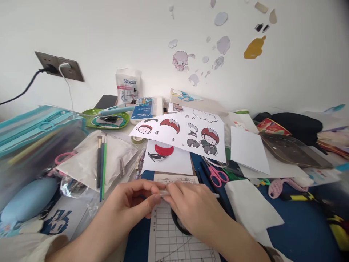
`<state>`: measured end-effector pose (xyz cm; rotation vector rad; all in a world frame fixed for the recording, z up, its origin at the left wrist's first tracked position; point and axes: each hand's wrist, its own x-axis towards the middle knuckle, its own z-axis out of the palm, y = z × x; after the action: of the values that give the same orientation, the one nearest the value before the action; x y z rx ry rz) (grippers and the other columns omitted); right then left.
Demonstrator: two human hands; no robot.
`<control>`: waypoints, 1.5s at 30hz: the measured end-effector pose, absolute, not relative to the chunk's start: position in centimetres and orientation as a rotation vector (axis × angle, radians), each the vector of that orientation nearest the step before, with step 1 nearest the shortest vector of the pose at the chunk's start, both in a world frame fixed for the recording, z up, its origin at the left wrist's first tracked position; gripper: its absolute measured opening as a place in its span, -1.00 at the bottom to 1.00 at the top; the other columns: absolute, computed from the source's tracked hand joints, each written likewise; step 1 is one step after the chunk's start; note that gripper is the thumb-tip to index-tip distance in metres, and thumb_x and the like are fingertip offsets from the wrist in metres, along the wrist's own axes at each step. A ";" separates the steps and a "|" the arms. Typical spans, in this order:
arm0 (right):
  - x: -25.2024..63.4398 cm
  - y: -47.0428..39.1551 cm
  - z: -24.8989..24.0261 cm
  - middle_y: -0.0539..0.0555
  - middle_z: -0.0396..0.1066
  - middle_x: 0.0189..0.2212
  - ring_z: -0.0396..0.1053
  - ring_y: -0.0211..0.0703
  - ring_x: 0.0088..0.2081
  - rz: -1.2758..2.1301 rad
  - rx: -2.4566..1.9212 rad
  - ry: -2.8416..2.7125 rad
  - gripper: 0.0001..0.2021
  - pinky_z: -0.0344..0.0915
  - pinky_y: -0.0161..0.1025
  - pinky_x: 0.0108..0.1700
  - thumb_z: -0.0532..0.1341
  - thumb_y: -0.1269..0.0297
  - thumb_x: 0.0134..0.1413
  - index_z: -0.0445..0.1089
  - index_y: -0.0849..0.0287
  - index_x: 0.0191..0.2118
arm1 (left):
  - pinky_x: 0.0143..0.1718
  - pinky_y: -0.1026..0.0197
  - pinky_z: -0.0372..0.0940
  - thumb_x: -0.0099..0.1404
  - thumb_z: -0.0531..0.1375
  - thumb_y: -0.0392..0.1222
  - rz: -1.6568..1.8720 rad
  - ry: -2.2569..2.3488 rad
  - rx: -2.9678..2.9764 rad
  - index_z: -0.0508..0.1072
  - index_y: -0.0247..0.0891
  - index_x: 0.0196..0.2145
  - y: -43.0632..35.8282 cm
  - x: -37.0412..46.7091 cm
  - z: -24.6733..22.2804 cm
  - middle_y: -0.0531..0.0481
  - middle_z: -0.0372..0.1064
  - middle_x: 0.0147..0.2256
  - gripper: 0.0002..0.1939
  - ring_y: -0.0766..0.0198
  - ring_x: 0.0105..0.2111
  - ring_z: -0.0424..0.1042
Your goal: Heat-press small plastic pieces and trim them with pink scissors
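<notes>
My left hand (137,202) is closed, thumb and fingertips pinching the near end of a slim whitish, pen-like stick (164,193). Around the same stick, my right hand (191,203) is closed too; a pale tip sticks out past its knuckles. Most of the stick is hidden by my fingers, so its exact kind is unclear. Below the hands lies a white gridded board (166,233). Partly covered by my right hand, a black ring-shaped object (180,223) rests on the board.
Printed character cutout sheets (177,134) lie behind the board. Pink scissors (218,176), folded white paper (252,203) and a yellow-black cutter (298,197) are on the right. Brushes (100,163), a clear zip pouch (38,145) and a green tray (109,123) are on the left.
</notes>
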<state>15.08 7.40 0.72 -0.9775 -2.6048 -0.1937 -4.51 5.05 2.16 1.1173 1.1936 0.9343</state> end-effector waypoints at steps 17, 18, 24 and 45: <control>22.5 10.2 4.5 -0.03 0.51 -0.46 0.42 -0.19 -0.42 0.149 -2.206 -2.125 -0.72 0.15 -0.27 -0.43 0.10 0.27 0.36 0.49 0.09 -0.36 | -0.61 0.42 0.21 0.07 0.44 0.18 0.881 1.240 1.086 0.61 -0.16 -0.43 4.7 -5.0 1.4 0.02 0.49 -0.48 -0.65 0.37 -0.55 0.29; 22.8 10.3 4.5 -0.04 0.49 -0.47 0.40 -0.21 -0.42 0.154 -2.247 -2.124 -0.73 0.17 -0.27 -0.42 0.12 0.27 0.36 0.49 0.11 -0.36 | -0.61 0.43 0.21 0.06 0.45 0.19 0.890 1.257 1.061 0.60 -0.15 -0.44 4.6 -4.9 1.6 0.02 0.50 -0.46 -0.65 0.37 -0.55 0.28; 22.8 11.1 3.1 -0.04 0.43 -0.39 0.39 -0.27 -0.38 0.150 -2.431 -2.217 -0.78 0.39 -0.23 -0.27 0.23 0.13 0.34 0.44 0.19 -0.24 | -0.65 0.40 0.18 0.07 0.39 0.33 0.816 1.211 1.093 0.59 -0.18 -0.40 4.6 -5.1 0.4 -0.02 0.48 -0.50 -0.52 0.31 -0.54 0.31; 28.7 9.3 1.6 0.05 0.44 -0.62 0.34 -0.10 -0.61 0.578 -2.011 -2.213 -0.80 0.33 -0.09 -0.48 0.26 0.07 -0.20 0.52 -0.08 -0.36 | -0.66 0.40 0.04 0.10 0.38 -0.04 0.905 1.099 0.908 0.56 -0.27 -0.44 4.6 -4.4 2.1 0.14 0.33 -0.63 -0.78 0.45 -0.64 0.20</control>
<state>28.72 9.32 1.62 -2.0109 -2.2134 0.5779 -4.43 4.57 2.07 0.9078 1.0987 0.9055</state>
